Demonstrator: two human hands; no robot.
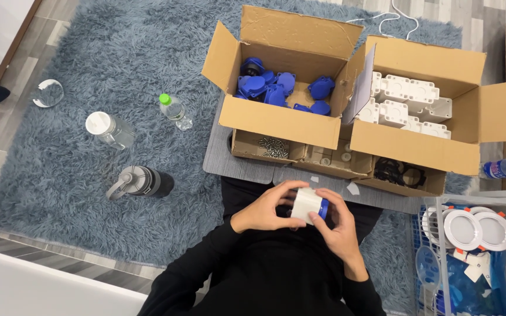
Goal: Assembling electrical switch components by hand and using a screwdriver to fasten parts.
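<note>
Both hands, left hand [263, 212] and right hand [338, 228], clasped small white plastic box with blue cap [308, 205] | just short of shallow cardboard tray's near edge [329, 171] | open grey shag rug [89, 58] lay to the left.

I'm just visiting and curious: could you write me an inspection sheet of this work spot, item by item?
Surface: shaggy grey-blue rug on a wood-look floor; a grey mat under the boxes.
Job's things: white box-shaped part with a blue piece, held over the lap; left box holds blue parts, right box white ones; small trays of screws in front.
Clutter: three bottles and a loose lid on the rug; basket of round white fittings at right.
Hands: left hand and right hand both grip the part.
Cables: white cord behind the boxes.
Surroundings: white panel edge at lower left.
</note>
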